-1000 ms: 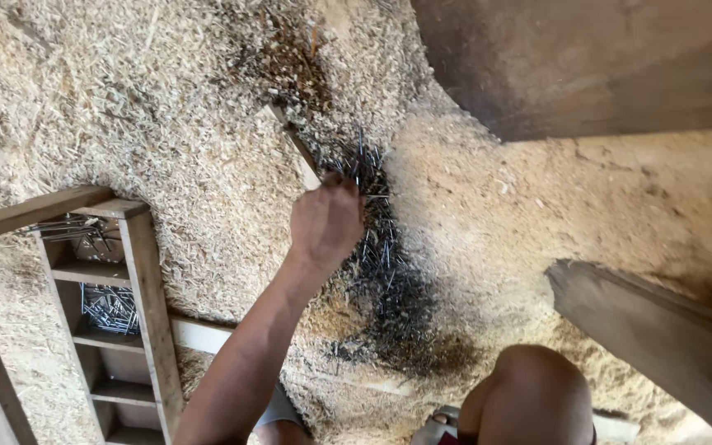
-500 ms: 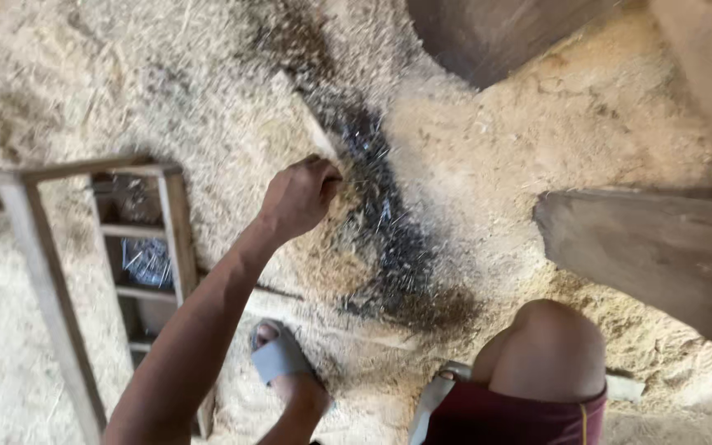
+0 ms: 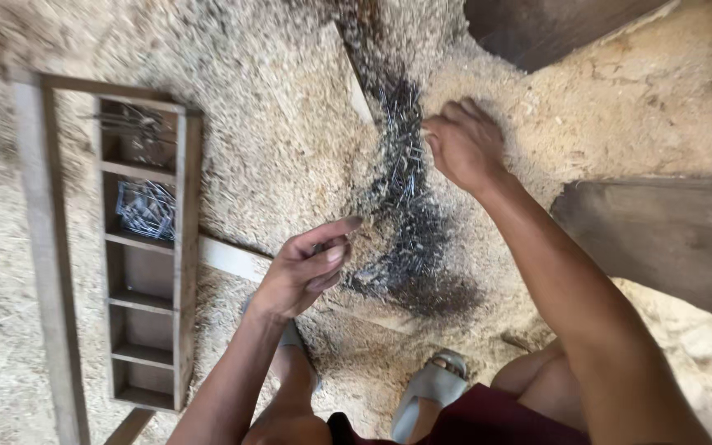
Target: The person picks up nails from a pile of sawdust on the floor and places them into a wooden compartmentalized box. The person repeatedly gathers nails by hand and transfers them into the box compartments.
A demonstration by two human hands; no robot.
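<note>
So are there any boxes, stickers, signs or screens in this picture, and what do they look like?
No stickers, signs or screens show here.
Wooden tray: on the sawdust floor at the left, long, brown, split into small open compartments, the nearest thing to a box.
Nails in the tray: thin grey bundle in one upper compartment.
Pile of nails: dark streak on the sawdust between the left hand and right hand.
</note>
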